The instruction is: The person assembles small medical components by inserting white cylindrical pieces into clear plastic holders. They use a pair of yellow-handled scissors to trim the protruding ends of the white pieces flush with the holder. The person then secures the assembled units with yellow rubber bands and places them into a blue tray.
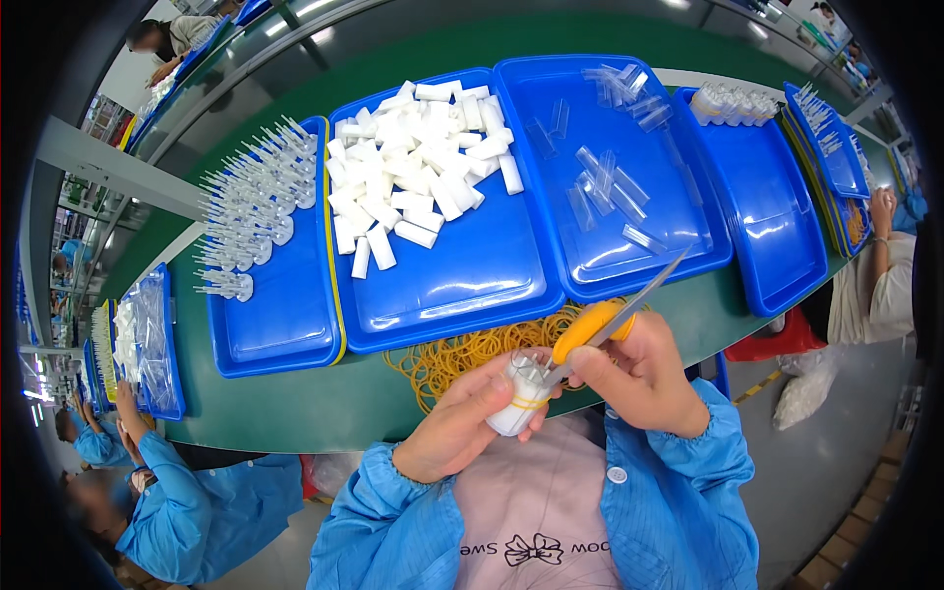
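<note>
Near my chest, my left hand [454,425] is closed around a short white cylinder [510,419] with clear plastic at its top end. A yellow rubber band [532,401] circles the cylinder. In my right hand [646,379] is what looks like a pair of scissors [588,332] with yellow-orange handles, its long metal tip pointing up and away to the right. Its lower metal part meets the clear end of the cylinder. My right fingers cover part of the tool, so whether its blades are apart cannot be made out. Loose yellow rubber bands [438,366] lie just beyond my hands.
On the green table [393,398], a blue tray [452,305] holds white cylinders [413,162]. The tray [639,275] to its right holds clear tubes [605,187]; the left tray [265,339] has spiked clear parts [256,211]. Finished-looking pieces [733,105] stand far right. Co-workers sit on both sides.
</note>
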`<action>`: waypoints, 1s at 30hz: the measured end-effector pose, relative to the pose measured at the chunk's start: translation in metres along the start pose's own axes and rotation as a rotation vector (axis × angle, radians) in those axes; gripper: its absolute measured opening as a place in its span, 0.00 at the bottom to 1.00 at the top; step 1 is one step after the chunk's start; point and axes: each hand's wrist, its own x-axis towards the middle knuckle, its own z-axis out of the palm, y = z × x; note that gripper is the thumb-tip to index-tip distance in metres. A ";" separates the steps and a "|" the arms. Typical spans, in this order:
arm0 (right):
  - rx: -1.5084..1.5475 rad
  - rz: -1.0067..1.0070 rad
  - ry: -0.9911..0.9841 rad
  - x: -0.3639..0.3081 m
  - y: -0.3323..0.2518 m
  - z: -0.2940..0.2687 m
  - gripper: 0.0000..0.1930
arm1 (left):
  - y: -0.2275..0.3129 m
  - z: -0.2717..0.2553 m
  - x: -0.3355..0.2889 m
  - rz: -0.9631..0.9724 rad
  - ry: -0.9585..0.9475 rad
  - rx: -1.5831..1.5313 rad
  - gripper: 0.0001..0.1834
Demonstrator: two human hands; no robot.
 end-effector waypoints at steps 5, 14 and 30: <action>-0.237 -0.210 -0.017 -0.001 -0.006 0.000 0.07 | 0.003 -0.002 0.000 -0.001 -0.088 -0.106 0.31; 0.104 -0.049 0.139 -0.006 -0.013 -0.001 0.07 | 0.003 -0.002 0.004 -0.103 -0.102 -0.375 0.30; 0.073 0.094 -0.025 0.002 -0.011 0.000 0.07 | -0.002 -0.013 0.006 -0.159 -0.147 -0.415 0.26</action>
